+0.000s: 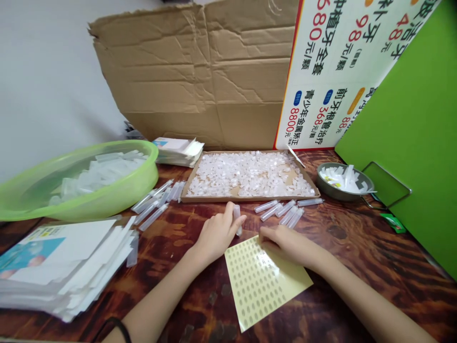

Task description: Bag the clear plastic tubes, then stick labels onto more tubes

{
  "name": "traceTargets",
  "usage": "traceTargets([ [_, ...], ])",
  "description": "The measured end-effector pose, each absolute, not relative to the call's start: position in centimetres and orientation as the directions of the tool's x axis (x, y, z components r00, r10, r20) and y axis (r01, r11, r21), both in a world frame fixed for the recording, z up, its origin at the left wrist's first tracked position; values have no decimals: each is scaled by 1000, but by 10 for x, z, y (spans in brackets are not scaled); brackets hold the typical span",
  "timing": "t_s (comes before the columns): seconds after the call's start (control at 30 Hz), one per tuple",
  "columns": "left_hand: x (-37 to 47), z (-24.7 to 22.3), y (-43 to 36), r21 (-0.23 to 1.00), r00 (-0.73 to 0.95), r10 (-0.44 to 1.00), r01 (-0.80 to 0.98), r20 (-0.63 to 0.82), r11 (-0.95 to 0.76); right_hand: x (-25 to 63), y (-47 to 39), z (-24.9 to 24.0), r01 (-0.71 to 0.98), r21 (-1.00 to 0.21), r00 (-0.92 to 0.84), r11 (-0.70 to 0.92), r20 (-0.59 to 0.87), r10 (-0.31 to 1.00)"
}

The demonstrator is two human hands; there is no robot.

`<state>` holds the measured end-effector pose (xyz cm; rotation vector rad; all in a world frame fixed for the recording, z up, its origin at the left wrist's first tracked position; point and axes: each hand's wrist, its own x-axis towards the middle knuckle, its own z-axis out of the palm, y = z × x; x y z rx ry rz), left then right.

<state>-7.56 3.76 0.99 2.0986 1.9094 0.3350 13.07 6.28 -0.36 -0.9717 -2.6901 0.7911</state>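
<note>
Between the thumb and fingers of my left hand (218,232) a small translucent plastic tube (237,220) is held upright. A yellow sheet of small oval stickers (264,290) lies on the table in front of me, below that tube. My right hand (285,242) rests over the sheet's upper part, its fingers curled and pinched at the top edge; the fingertips are partly hidden. Several similar clear tubes (282,212) lie just beyond my right hand. More tubes (153,205) are scattered beyond and left of my left hand.
A shallow cardboard tray (250,198) of small clear pieces stands at the back. Left are a green basin (150,178) of clear tubes and stacked white packets (82,247), with another stack (176,150) behind. Right sits a grey bowl (342,194) beside a metal wire stand (400,195).
</note>
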Motion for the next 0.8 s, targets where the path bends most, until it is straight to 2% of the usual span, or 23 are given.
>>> traceTargets([
  [0.13,-72,4,37,249,119,993,961,6,-117,133,67,-4,466,-642,-805,609,-22,593],
  [0.3,-67,3,36,214,133,991,968,-7,-128,132,68,-3,478,-638,-810,604,-54,584],
  [0.4,-66,2,36,209,131,991,970,-1,-128,131,67,-3,480,-592,-820,647,-41,570],
  [0.57,-67,2,37,188,135,991,973,12,-135,129,62,-12,512,-381,-826,770,30,563],
  [0.63,-66,3,37,179,138,990,974,16,-139,128,61,-16,503,-333,-836,797,48,547],
  [0.73,-65,3,36,169,142,990,975,19,-143,127,62,-18,498,-335,-834,800,67,547],
  [0.8,-64,3,35,165,151,988,974,27,-153,128,63,-18,490,-386,-828,781,74,556],
])
